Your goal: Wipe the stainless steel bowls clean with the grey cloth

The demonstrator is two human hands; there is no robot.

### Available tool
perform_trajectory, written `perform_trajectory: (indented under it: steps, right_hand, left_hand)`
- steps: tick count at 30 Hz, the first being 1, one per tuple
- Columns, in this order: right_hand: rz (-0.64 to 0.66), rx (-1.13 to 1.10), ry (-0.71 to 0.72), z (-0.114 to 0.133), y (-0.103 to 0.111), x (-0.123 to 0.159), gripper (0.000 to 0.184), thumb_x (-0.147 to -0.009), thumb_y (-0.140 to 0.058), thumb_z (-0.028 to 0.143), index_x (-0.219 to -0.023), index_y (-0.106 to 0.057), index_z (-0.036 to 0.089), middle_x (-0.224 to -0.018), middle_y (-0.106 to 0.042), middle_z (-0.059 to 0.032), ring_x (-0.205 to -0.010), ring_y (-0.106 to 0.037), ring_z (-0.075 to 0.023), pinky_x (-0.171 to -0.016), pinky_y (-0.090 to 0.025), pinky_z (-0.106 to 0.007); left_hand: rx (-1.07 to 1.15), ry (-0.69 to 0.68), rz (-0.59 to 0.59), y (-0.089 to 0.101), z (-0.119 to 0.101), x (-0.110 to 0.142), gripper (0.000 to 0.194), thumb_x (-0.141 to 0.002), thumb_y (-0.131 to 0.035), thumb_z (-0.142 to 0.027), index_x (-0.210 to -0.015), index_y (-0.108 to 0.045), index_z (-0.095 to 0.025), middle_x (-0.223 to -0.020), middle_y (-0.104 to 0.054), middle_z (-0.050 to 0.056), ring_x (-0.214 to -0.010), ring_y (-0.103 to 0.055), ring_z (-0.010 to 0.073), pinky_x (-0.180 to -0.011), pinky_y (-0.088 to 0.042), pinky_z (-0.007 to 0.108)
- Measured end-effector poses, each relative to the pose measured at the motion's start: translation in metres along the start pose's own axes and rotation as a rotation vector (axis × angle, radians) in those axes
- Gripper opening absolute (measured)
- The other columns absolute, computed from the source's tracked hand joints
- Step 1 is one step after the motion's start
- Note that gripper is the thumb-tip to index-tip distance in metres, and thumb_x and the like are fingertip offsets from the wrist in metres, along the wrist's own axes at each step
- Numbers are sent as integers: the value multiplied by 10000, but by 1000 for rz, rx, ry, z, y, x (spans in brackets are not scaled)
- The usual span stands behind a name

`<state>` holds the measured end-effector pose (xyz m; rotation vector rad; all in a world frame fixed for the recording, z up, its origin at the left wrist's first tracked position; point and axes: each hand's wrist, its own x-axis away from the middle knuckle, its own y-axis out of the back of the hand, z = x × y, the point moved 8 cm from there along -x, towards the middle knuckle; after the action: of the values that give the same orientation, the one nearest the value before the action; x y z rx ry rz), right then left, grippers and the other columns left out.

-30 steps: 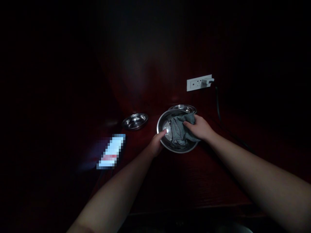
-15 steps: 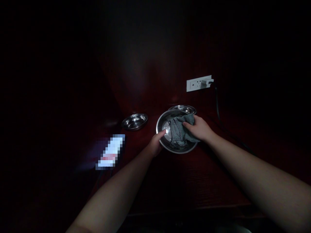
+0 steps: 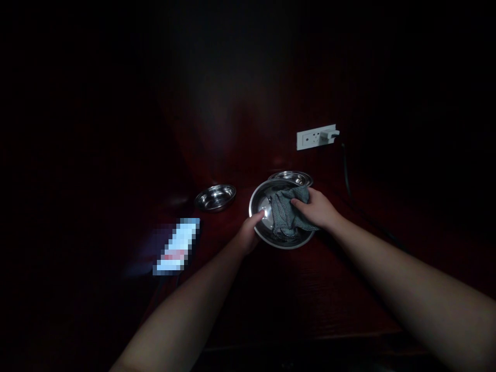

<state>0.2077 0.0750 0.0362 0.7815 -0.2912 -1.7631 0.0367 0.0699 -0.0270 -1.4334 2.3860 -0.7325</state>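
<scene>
A: What's nearest?

B: The bench (image 3: 294, 294) in front of the bowl (image 3: 264, 197). The bowl is tilted toward us; I can't tell whether its base touches wood. A lit screen (image 3: 178, 246) sits left of the bowl, slightly nearer; if the bowl dropped, it might hit that.

A: How secure is it?

B: The left hand (image 3: 250, 232) has its grip closed on the bowl's left rim, thumb inside. I'd call that the weak point: smooth metal could twist if the far side is pressed hard.

A: And the right hand (image 3: 320, 209)?

B: Its grip pinches a grey cloth (image 3: 287, 214), bunched inside the bowl. Loose folds could slip or catch the rim.

A: Farther out?

B: A shallow dish (image 3: 216, 198) stands beyond the bowl, leftward and apart. A second dish (image 3: 290, 177) is right behind the bowl, partly covered; a backward push could strike it. Beyond the bowl, rightward, a wall socket (image 3: 312, 137) has a dark cable (image 3: 346, 175) below, which a straying arm might snag.
</scene>
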Motion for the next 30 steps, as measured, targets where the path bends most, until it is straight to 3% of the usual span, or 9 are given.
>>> perform_trajectory:
  steps: [8,18,30]
  right_hand:
    - [5,13,-15,1,0,1,272,-744,-565,316,-955,-608,149,-937,-671,-90,-834,-627,-203,-774,-469,-333]
    - [0,3,-6,1,0,1,300,-730,-570,336,-960,-614,148,-929,-669,-92,-836,-625,-217,-776,-469,-355]
    - [12,23,0,6,1,3,291,-745,-562,335,-962,-618,149,-922,-668,-85,-818,-622,-204,-749,-467,-328]
  left_hand:
    - [9,13,-22,0,-1,0,374,-754,-562,-362,-997,-655,-94,-957,-698,118,-1098,-557,287,-1014,-346,431]
    - [24,15,43,-5,-1,0,415,-769,-536,-372,-1064,-631,-97,-1020,-681,123,-1122,-541,291,-1030,-323,437]
    - [36,19,11,-2,-4,-1,453,-800,-498,-406,-1100,-605,-83,-1045,-671,134,-1133,-533,285,-1041,-309,426]
